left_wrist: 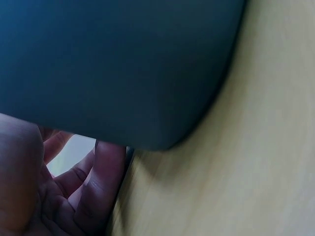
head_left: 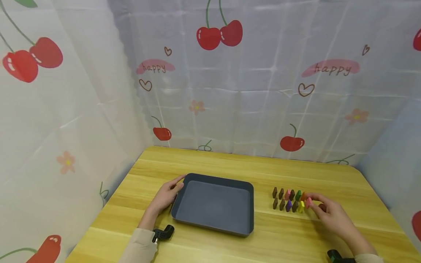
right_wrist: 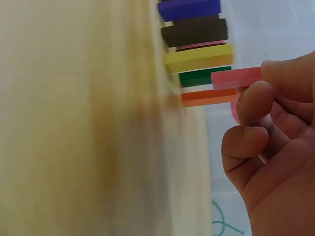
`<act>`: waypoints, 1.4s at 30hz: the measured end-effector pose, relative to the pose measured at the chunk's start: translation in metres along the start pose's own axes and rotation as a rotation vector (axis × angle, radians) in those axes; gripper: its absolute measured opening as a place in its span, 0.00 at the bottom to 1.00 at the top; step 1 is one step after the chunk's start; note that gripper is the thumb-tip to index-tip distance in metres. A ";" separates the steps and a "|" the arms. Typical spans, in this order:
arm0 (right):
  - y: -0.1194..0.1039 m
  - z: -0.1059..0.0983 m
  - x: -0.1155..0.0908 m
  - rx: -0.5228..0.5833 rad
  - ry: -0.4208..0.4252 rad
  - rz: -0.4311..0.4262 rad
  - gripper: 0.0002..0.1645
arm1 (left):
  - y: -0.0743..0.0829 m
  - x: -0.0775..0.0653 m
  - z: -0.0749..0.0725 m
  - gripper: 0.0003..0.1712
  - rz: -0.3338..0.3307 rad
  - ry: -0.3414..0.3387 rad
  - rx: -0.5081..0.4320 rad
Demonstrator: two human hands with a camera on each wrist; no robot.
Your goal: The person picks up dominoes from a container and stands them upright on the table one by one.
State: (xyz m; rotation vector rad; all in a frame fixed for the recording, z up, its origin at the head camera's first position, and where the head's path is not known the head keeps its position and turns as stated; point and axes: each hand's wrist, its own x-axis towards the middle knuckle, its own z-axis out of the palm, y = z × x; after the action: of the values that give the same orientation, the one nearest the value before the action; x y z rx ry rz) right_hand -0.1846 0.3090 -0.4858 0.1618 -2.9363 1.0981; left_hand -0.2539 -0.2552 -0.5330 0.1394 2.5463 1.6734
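My left hand [head_left: 166, 195] grips the left side of a dark grey baking tray [head_left: 213, 202], with the thumb by the rim. In the left wrist view, the fingers [left_wrist: 106, 182] curl at the tray's edge, partly hidden behind its wall [left_wrist: 123, 73]. At the right, my right hand [head_left: 335, 217] pinches a pink domino [head_left: 308, 202] between thumb and fingers. The pink domino [right_wrist: 236, 77] appears slightly above the table at the near row's right end. Close by stand a yellow domino [right_wrist: 199, 58], a green domino [right_wrist: 204, 77] and an orange domino [right_wrist: 209, 97].
Two rows of upright dominoes, several brown ones [head_left: 275, 203] among a purple [head_left: 288, 206] and another pink one [head_left: 287, 194], stand right of the tray. The wooden table [head_left: 263, 244] meets a cherry-patterned curtain [head_left: 246, 124] at the back. Similar sheets hang at both sides.
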 end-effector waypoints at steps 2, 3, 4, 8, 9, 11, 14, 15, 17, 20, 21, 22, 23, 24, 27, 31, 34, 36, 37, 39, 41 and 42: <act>0.003 0.003 0.000 0.007 -0.006 0.005 0.25 | -0.001 0.000 0.000 0.26 -0.002 0.000 0.003; 0.004 0.004 0.000 0.015 -0.009 0.009 0.24 | -0.001 0.000 0.000 0.25 -0.006 0.001 0.003; 0.004 0.005 -0.001 0.024 -0.013 0.014 0.24 | -0.001 0.000 -0.001 0.25 -0.009 0.003 0.000; 0.006 0.010 0.000 0.034 -0.028 0.029 0.23 | -0.002 0.000 -0.001 0.25 -0.014 0.015 0.006; 0.006 0.011 0.000 0.031 -0.026 0.031 0.23 | -0.002 0.000 -0.001 0.25 -0.014 0.013 0.001; 0.007 0.013 0.000 0.020 -0.022 0.034 0.23 | -0.002 0.001 0.000 0.25 -0.015 0.011 -0.006; 0.010 0.015 0.000 0.024 -0.017 0.036 0.23 | -0.002 0.002 0.000 0.25 -0.016 0.005 -0.017; 0.010 0.016 -0.001 0.027 -0.017 0.040 0.23 | -0.002 0.002 0.001 0.25 -0.019 0.002 -0.020; 0.013 0.016 -0.001 0.028 -0.019 0.043 0.23 | -0.002 0.003 0.001 0.25 -0.023 -0.002 -0.023; 0.015 0.017 0.000 0.024 -0.016 0.045 0.23 | -0.003 0.004 0.002 0.24 -0.028 -0.004 -0.034; 0.015 0.017 0.000 0.020 -0.014 0.043 0.23 | -0.003 0.005 0.002 0.24 -0.026 -0.003 -0.036; 0.016 0.017 0.000 0.016 -0.012 0.040 0.23 | -0.003 0.006 0.002 0.24 -0.025 -0.003 -0.039; 0.016 0.017 0.000 0.016 -0.011 0.039 0.23 | -0.003 0.007 0.002 0.24 -0.024 -0.003 -0.040; 0.016 0.017 0.000 0.018 -0.010 0.041 0.23 | -0.003 0.007 0.002 0.25 -0.022 -0.003 -0.039; 0.017 0.017 0.000 0.026 -0.015 0.048 0.23 | -0.002 0.008 0.002 0.25 -0.017 -0.009 -0.031; 0.017 0.016 -0.004 0.029 -0.016 0.054 0.24 | 0.000 0.009 0.003 0.27 -0.009 -0.026 -0.031; 0.016 0.014 -0.007 0.018 -0.017 0.054 0.25 | 0.002 0.009 0.002 0.27 -0.018 -0.038 -0.060; 0.015 0.012 -0.008 0.016 -0.013 0.055 0.26 | 0.002 0.008 0.002 0.27 -0.027 -0.049 -0.084; 0.014 0.011 -0.009 0.016 -0.012 0.058 0.27 | 0.002 0.008 0.002 0.27 -0.035 -0.052 -0.096; 0.012 0.009 -0.010 0.020 -0.011 0.060 0.27 | 0.004 0.009 0.000 0.27 -0.040 -0.055 -0.097; 0.009 0.006 -0.010 0.022 -0.010 0.058 0.27 | 0.006 0.009 -0.002 0.27 -0.037 -0.051 -0.074; 0.008 0.004 -0.009 0.022 -0.008 0.049 0.27 | 0.008 0.009 -0.003 0.27 -0.033 -0.047 -0.053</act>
State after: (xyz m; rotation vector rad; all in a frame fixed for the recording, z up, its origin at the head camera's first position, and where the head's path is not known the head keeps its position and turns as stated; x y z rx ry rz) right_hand -0.1761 0.3130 -0.4943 0.0947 -2.9517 1.1394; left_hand -0.2627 -0.2534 -0.5246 0.1299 2.4548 1.7031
